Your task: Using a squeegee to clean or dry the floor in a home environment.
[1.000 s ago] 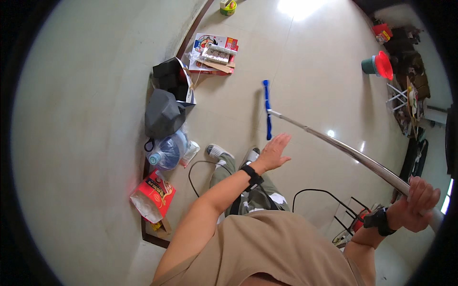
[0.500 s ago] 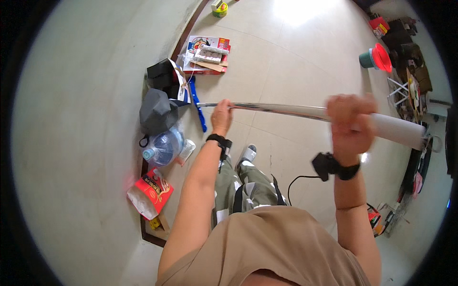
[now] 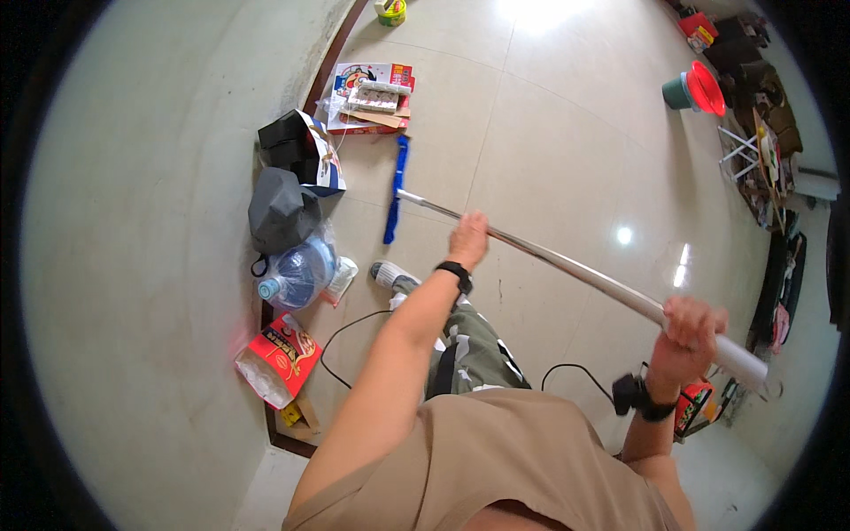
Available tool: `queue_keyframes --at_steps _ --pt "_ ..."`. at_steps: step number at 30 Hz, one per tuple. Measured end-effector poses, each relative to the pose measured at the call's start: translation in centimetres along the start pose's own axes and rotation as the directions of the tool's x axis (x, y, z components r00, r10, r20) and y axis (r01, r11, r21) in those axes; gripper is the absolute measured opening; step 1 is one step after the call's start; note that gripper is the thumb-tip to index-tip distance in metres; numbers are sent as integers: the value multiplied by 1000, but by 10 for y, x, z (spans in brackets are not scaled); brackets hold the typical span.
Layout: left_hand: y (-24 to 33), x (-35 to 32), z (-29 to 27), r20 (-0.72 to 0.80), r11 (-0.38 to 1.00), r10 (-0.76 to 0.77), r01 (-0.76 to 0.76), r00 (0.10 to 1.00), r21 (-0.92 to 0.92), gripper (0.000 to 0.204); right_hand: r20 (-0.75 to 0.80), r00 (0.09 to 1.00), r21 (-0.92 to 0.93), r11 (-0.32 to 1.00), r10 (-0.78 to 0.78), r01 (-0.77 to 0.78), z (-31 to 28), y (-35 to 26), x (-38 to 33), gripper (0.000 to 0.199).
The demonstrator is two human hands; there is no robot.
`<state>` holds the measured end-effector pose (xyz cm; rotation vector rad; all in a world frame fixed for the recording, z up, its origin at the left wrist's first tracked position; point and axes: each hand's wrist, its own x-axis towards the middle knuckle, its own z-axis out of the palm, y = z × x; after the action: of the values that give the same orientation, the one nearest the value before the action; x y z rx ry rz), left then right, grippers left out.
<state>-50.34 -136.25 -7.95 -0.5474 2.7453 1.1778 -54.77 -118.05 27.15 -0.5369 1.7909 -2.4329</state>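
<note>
A long mop [image 3: 574,269] with a silver pole and a narrow blue head slants across the floor in front of me. Its head rests on the tiles at the left, beside the things along the wall. My left hand [image 3: 468,241] is closed round the lower pole, not far from the head. Higher up, my right hand [image 3: 688,336] grips the pole close to its pale, thick end, which sticks out past the fist at the right. Both wrists wear black bands.
Along the left wall stand a box with packets on it [image 3: 370,119], a black-and-white bag [image 3: 305,150], a grey bag [image 3: 283,211], a large water bottle [image 3: 301,270] and a red packet [image 3: 282,354]. Farther right are a red-and-green bucket [image 3: 691,90] and a folding stand [image 3: 739,152].
The mop's head has moved right, away from the wall things. My left hand went right and nearer; my right hand came down toward me, tilting the pole more steeply. One foot now shows farther left.
</note>
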Motion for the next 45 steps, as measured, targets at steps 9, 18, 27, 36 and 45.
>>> queue_keyframes --at_steps 9,18,27,36,45 --pt "27 -9 -10 -83 993 99 -104 992 -54 5 71 997 -100 994 -36 43 -11 -27 3 24" --pt "-11 -33 -48 -355 998 -1 22 935 54 16 295 949 36 991 110 -126 1 -4 24 32" --pt "64 -6 -31 -207 956 286 -293 936 -6 13 83 996 -38 999 -26 29 -21 -67 21 28" --pt "54 65 -50 -274 959 251 -278 928 -62 10 330 939 -40 992 -100 119 25 -40 77 27" --pt "0 9 -93 -283 985 162 -170 945 -4 19 337 942 76 997 -7 -20 49 -17 88 31"
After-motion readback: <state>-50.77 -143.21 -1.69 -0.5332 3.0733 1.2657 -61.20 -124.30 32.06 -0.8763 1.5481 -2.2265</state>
